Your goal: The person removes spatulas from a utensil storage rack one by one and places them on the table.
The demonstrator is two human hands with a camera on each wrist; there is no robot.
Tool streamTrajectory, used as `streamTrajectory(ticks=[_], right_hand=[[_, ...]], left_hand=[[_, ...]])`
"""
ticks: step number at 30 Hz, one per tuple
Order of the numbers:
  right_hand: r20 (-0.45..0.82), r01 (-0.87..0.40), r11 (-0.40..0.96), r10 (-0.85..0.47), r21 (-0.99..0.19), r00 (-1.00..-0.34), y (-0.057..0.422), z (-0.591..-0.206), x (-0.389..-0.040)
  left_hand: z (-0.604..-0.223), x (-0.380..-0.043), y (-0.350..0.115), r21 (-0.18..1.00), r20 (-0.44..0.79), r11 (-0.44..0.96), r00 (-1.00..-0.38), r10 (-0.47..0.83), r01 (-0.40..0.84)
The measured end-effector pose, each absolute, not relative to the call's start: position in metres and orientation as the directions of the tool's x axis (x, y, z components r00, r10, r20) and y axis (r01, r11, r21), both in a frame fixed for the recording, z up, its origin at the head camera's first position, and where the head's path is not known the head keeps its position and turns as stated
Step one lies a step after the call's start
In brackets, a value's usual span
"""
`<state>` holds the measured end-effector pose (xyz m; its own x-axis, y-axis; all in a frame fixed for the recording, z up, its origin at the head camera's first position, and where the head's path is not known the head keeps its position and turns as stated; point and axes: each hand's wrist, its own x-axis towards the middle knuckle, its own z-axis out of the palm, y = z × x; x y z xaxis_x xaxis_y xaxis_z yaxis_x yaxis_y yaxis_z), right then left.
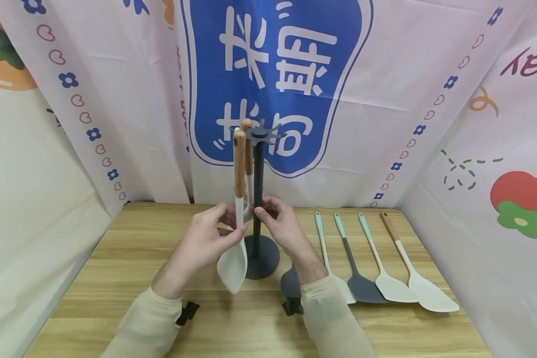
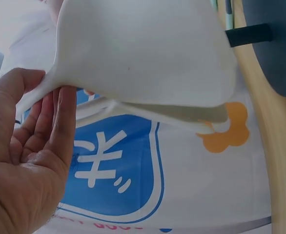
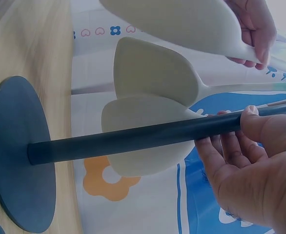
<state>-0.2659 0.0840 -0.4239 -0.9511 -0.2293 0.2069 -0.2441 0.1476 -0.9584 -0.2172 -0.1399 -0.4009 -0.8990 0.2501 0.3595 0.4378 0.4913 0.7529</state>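
My left hand (image 1: pixel 208 231) pinches the neck of a white spatula (image 1: pixel 232 268) that has a wooden handle. The spatula stands upright with its blade down and its handle end close to the hooks (image 1: pixel 259 133) at the top of a dark utensil stand (image 1: pixel 261 261). Around the stand's pole (image 3: pixel 133 141) curl the thumb and fingers of my right hand (image 3: pixel 260 170). Behind the pole, in the right wrist view, hang a white utensil with a mint handle (image 3: pixel 153 73) and another white utensil (image 3: pixel 148 158). The held spatula's broad blade (image 2: pixel 143 48) fills the top of the left wrist view.
Laid out on the wooden table (image 1: pixel 130 258) at the right are a white turner (image 1: pixel 320 228), a dark grey turner (image 1: pixel 362 288) and a white turner (image 1: pixel 396 288), all mint-handled, and a wooden-handled white turner (image 1: pixel 431 296). A dark utensil (image 1: pixel 291 283) lies partly under my right wrist. Printed curtains surround the table.
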Motion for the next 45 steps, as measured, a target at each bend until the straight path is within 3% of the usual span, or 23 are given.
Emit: streamTrajectory(ticks=[20, 32, 45], right_hand=[[0.204, -0.242, 0.149, -0.229, -0.959, -0.952, 0.083, -0.426, -0.268], [0.192, -0.231, 0.151, -0.233, -0.961, -0.953, 0.084, -0.425, -0.268], [0.196, -0.236, 0.155, -0.235, -0.959, -0.952, 0.085, -0.425, -0.268]], left_hand=[[-0.384, -0.212, -0.175, 0.727, 0.291, 0.524, -0.89, 0.35, 0.444], [-0.378, -0.214, -0.19, 0.706, 0.253, 0.588, -0.917, 0.309, 0.394], [-0.396, -0.24, -0.213, 0.648, 0.202, 0.682, -0.939, 0.277, 0.34]])
